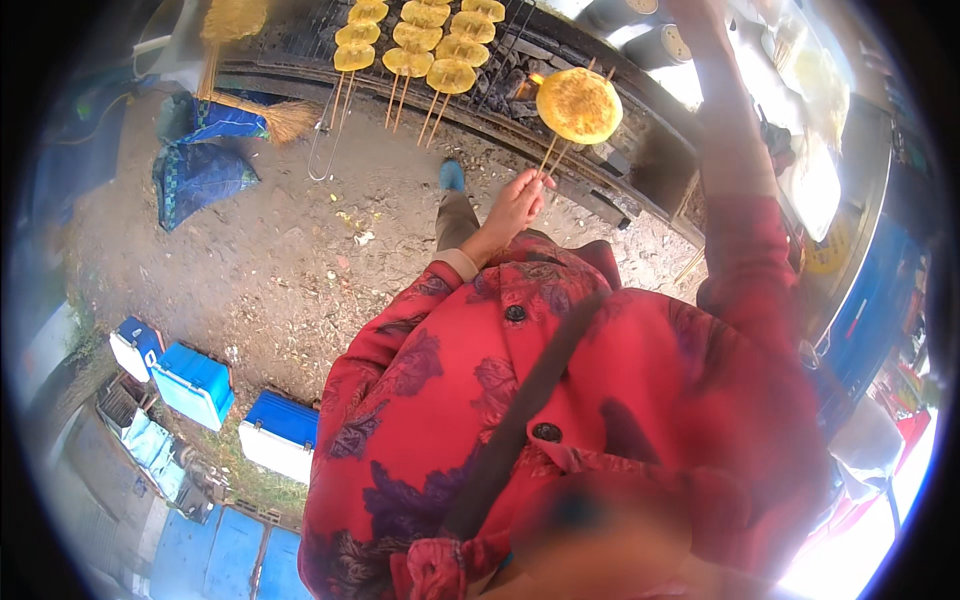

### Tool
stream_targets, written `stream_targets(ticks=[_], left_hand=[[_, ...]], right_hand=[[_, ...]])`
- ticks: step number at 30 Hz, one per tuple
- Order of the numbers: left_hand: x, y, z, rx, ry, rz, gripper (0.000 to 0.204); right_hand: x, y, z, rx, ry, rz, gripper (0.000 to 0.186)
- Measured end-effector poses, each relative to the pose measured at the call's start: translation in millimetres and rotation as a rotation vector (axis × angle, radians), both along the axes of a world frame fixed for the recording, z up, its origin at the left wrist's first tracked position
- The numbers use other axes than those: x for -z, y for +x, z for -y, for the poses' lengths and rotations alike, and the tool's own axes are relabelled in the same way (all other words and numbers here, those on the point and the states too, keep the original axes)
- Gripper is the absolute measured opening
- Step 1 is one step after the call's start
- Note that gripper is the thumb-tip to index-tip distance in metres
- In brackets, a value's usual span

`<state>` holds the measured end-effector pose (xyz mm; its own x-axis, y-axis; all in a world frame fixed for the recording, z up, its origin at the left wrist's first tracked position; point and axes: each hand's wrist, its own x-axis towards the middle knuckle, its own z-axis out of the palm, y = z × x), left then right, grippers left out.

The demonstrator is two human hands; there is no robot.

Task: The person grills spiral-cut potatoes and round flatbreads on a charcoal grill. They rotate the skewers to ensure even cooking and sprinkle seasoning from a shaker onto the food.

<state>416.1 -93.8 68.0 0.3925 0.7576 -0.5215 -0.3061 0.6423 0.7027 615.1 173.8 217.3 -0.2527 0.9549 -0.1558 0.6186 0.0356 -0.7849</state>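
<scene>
My left hand (519,205) is closed around the lower ends of two thin wooden sticks. They carry a flat, round yellow patty (579,105) with a browned top. It is held at the near edge of a charcoal grill (640,165). My right arm (732,140) stretches forward to the upper right, and my right hand (697,12) meets the top edge of the picture, so its fingers are hidden. On the grill, left of the held patty, lie several skewers of flat yellow pieces (413,38), their sticks pointing toward me.
Lidded pots (658,47) and plastic bags (815,185) stand on the right. A straw brush (285,118) and blue bags (200,180) are at the left end of the grill. Blue-and-white coolers (278,435) sit on the dirt ground (290,260) at the lower left.
</scene>
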Motion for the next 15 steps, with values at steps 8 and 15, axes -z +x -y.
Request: stream_targets(ticks=[8, 15], left_hand=[[13, -10, -6, 0.053, -0.039, -0.012, 0.027], [18, -12, 6, -0.007, -0.020, -0.104, 0.034]], right_hand=[[22, 54, 109, 0.294, -0.177, -0.605, 0.037], [58, 32, 135, 0.441, -0.158, -1.101, 0.045]])
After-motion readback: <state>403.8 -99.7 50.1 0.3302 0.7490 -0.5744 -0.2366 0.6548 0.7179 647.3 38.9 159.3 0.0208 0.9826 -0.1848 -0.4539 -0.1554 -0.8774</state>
